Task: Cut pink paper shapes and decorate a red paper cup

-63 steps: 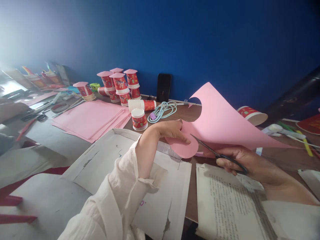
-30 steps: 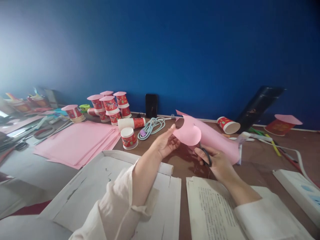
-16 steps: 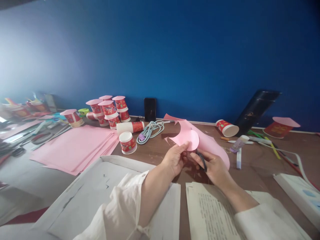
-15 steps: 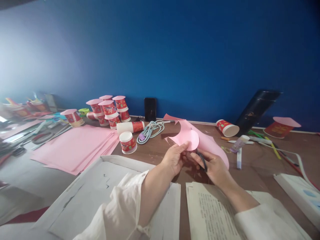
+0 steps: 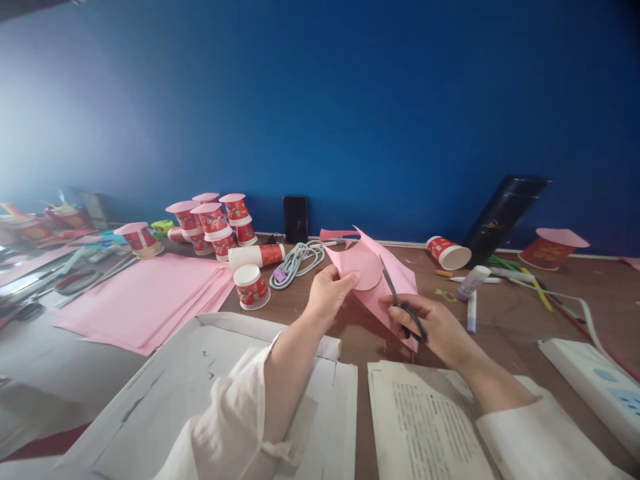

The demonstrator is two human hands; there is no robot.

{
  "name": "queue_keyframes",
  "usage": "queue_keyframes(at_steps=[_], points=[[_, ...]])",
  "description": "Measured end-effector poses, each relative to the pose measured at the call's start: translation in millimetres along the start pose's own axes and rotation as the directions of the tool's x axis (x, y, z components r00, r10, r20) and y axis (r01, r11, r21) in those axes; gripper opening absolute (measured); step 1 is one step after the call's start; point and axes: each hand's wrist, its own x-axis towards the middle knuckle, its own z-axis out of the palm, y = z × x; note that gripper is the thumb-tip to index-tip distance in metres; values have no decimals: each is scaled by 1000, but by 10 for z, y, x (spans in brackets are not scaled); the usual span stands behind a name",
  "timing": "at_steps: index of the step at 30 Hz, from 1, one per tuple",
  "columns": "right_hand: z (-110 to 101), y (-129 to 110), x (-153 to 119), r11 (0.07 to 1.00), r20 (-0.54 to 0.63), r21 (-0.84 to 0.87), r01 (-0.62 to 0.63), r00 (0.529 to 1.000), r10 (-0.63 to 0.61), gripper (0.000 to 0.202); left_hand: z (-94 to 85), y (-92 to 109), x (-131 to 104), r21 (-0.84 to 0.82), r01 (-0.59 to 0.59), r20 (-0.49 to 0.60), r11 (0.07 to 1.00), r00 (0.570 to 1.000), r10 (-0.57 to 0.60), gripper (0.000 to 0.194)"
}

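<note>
Over the brown table, my left hand (image 5: 330,293) pinches a sheet of pink paper (image 5: 400,267) by its left side, thumb on top. A round pink disc shape (image 5: 366,270) shows on that sheet near my thumb; whether it is wholly loose from the sheet I cannot tell. My right hand (image 5: 435,323) grips dark-handled scissors (image 5: 395,287), fingers around the loops. Their blades point up and away, in front of the paper just right of the disc, and look closed.
Left lies a stack of pink sheets (image 5: 145,300). Behind it stand several red paper cups (image 5: 213,223) topped with pink paper. A coiled cable (image 5: 297,267), glue stick (image 5: 473,283), black bottle (image 5: 505,223), power strip (image 5: 590,380), printed pages (image 5: 430,420) and white box lid (image 5: 190,400) surround my hands.
The pink paper has turned, bringing a broad part in front of me. My left hand shifted left. My right hand has drawn right, with the scissors' blades now in plain sight.
</note>
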Motion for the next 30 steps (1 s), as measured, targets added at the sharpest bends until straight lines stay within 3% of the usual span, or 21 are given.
queue_keyframes(at_steps=[7, 12, 16, 22, 30], points=[[-8, -48, -39, 996, 7, 83, -11, 1000, 11, 57, -39, 187, -60, -33, -171, -25, 985, 985, 171, 29], [78, -78, -86, 952, 121, 266, -149, 985, 120, 60, -35, 237, -92, -111, -269, -21, 957, 963, 268, 28], [79, -49, -86, 965, 160, 228, -134, 982, 98, 62, -15, 203, -95, -208, -294, 25, 933, 952, 306, 32], [37, -20, -86, 986, 175, 164, -32, 985, 3, 62, -22, 161, -69, -263, -265, 85, 928, 951, 296, 33], [4, 8, -84, 987, 175, 162, 22, 983, -51, 61, 17, 173, -117, -253, -130, 200, 959, 962, 184, 37]])
